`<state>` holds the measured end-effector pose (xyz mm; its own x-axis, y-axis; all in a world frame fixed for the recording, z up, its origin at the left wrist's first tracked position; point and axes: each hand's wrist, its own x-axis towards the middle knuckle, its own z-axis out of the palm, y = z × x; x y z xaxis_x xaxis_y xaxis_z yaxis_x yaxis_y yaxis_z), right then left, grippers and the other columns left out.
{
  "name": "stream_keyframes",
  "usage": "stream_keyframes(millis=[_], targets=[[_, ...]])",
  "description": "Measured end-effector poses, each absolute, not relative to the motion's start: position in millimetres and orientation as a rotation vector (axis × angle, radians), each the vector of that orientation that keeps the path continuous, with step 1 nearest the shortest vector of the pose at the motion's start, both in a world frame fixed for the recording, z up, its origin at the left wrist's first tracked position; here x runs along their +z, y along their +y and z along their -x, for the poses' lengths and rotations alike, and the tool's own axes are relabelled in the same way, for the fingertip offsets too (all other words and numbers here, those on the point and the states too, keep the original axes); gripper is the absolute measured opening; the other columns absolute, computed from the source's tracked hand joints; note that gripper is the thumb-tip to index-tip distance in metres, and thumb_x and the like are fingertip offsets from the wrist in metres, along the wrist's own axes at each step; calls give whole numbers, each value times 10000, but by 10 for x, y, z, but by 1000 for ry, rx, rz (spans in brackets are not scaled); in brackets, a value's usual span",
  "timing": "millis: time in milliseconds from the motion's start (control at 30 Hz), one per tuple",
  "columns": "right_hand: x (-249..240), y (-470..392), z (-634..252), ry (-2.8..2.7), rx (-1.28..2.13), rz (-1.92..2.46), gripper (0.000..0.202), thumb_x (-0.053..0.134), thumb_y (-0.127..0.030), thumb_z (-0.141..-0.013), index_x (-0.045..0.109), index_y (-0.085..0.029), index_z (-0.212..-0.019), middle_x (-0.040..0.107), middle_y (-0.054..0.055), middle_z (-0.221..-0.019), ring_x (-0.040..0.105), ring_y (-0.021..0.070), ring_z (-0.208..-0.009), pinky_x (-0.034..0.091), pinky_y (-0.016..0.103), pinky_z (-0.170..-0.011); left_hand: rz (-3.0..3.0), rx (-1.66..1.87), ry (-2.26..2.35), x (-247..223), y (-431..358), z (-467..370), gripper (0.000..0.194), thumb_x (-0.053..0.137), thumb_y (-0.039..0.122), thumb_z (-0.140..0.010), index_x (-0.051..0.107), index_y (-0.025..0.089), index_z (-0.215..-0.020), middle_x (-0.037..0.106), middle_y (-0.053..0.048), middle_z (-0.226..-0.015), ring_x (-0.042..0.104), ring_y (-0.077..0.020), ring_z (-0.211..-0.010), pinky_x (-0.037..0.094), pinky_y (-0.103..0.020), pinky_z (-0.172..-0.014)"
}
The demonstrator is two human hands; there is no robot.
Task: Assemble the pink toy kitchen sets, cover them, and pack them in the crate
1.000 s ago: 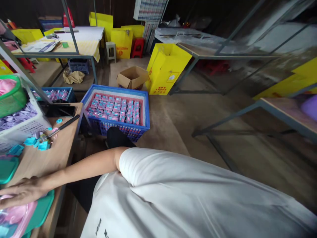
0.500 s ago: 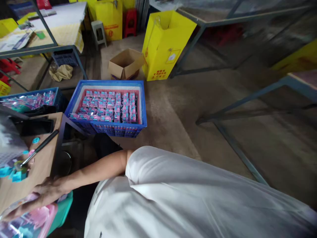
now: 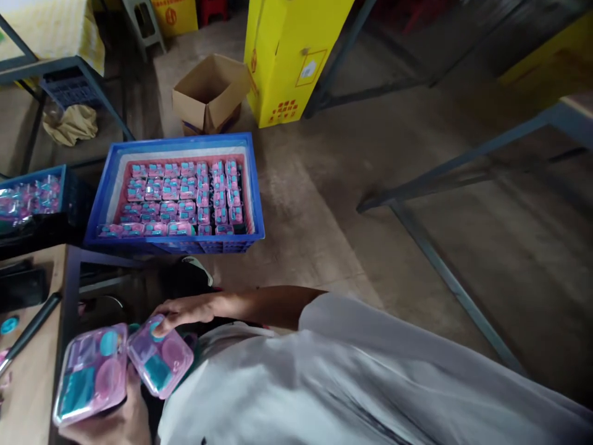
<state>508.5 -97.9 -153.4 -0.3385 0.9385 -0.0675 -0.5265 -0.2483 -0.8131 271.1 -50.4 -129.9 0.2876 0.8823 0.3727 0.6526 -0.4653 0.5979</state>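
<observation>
My left hand [image 3: 125,419], low at the left, is wrapped round the underside of a clear plastic box [image 3: 94,374] with pink and turquoise pieces inside. Its fingers are partly hidden by the box. Close beside it, my right hand [image 3: 188,311] grips a second clear plastic box [image 3: 160,364] from above, thumb over its top. Both boxes are tilted, their edges touching or nearly so, in front of my white shirt. A blue crate [image 3: 257,213] on the floor beyond my hands holds rows of similar boxes.
A wooden worktable [image 3: 34,364] at the left carries a black-handled tool [image 3: 39,321] and a turquoise ring [image 3: 9,326]. Another crate [image 3: 69,191] of boxes stands behind it. An open carton [image 3: 210,93], a tall yellow box [image 3: 291,68] and metal table legs [image 3: 445,272] stand farther off.
My right hand has moved from the table's edge towards my body and now grips a box. My left hand has come into view with another box. The view has shifted down and right.
</observation>
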Motion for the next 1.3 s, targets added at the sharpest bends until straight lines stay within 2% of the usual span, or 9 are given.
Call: stream_keyframes(millis=[67,133,333,467,633,767,933,1133,1300], targets=[[-1604,-1065,-5234,-875,1747,768,351,791,-336,-819,713,-135,-1097,719,22,-1034,654,177,-1031,494,224,-899,-2331,1275,1386,-1383,-456,-2779,881,889,548,-565,483,375,-1328,604,-93,-1304,587,-484,-1207,485,-676,-1007],[-1639,-1149,-5359,-889,1709,841,410,793,-356,-810,693,-133,-1139,691,37,-1099,624,190,-1087,479,236,-920,-2390,1321,1305,-1405,-426,-2871,802,906,489,-567,546,333,-1267,652,-101,-1188,655,-464,-1085,528,-675,-934],[-1669,-1307,-5563,-943,1785,903,640,846,-428,-735,627,-175,-1280,596,58,-1291,531,234,-1248,411,293,-1036,-2332,1236,1217,-1415,-377,-3148,691,909,420,-570,585,249,-1156,630,-76,-1010,676,-395,-949,551,-640,-882],[-1809,-1312,-5557,-823,1826,832,512,767,-364,-787,642,-161,-1240,619,60,-1226,563,210,-1170,437,310,-1013,-2248,1140,1257,-1441,-348,-3233,682,897,469,-559,580,216,-1107,604,-47,-969,656,-303,-863,585,-541,-810],[-2038,-1377,-5566,-650,1802,795,563,766,-435,-712,642,-178,-1197,643,60,-1144,603,176,-964,489,285,-820,-2113,1052,1162,-1509,-242,-3351,711,887,459,-560,579,178,-1135,638,-77,-1017,663,-265,-887,599,-414,-769],[-2171,-1451,-5613,-497,1792,793,659,788,-532,-661,621,-203,-1207,652,50,-1072,615,161,-859,505,269,-723,-2053,936,1166,-1630,-64,-3417,688,885,491,-539,575,174,-1066,643,-72,-989,665,-285,-916,577,-474,-850],[-2285,-1498,-5799,-534,1707,862,752,795,-569,-620,618,-208,-1255,656,63,-1111,624,186,-908,508,276,-742,-2018,788,1234,-1767,124,-3491,750,866,549,-561,565,170,-1135,650,-92,-1054,662,-304,-986,556,-508,-930],[-2189,-1535,-6082,-777,1745,1300,726,789,-514,-730,585,-252,-1376,579,63,-1315,587,216,-1110,500,222,-735,-1970,341,1109,-1978,170,-3515,730,854,504,-643,548,205,-1235,680,-76,-1079,677,-318,-999,588,-526,-882],[-2034,-1597,-6224,-779,1794,1421,606,721,-556,-829,630,-175,-1291,618,74,-1180,593,205,-1048,495,200,-686,-1989,254,947,-2152,185,-3551,737,845,474,-670,508,224,-1276,675,-71,-1092,680,-327,-998,591,-557,-883]])
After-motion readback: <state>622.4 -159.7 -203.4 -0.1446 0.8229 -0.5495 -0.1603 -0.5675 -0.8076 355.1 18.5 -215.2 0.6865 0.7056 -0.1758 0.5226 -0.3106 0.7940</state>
